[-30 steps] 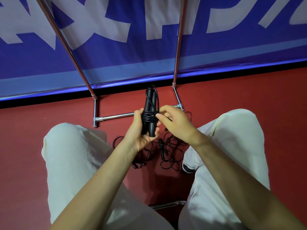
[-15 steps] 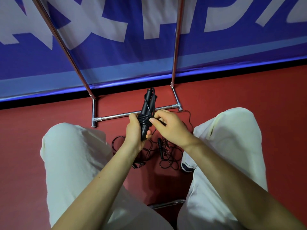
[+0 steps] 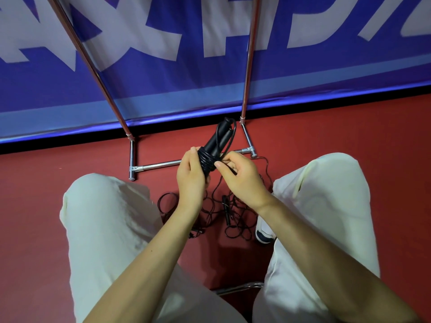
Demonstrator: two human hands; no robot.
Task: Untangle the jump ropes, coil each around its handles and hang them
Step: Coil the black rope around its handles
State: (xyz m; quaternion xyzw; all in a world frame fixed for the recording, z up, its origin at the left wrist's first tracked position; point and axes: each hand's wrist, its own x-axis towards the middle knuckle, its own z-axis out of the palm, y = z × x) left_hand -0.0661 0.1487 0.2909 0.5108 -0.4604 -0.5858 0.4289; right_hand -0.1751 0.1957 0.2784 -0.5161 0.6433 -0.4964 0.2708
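My left hand (image 3: pixel 190 176) grips a pair of black jump rope handles (image 3: pixel 215 141) held side by side, tilted up and to the right. Black cord is coiled in several turns around their middle (image 3: pixel 206 160). My right hand (image 3: pixel 240 177) pinches the cord right beside the coil. A loop of cord arcs over the handles' top end. Below my hands, a tangle of black rope (image 3: pixel 229 215) with another handle lies on the red floor between my knees.
A metal rack stands ahead: two slanted poles (image 3: pixel 248 59) and a low crossbar (image 3: pixel 161 164) on the red floor. A blue and white banner (image 3: pixel 163 43) backs it. My knees in pale trousers (image 3: pixel 105 217) flank the tangle; a shoe (image 3: pixel 263 231) is at right.
The handles have tilted from upright to leaning right. My right hand has kept working the cord at the coil. The view has shifted slightly.
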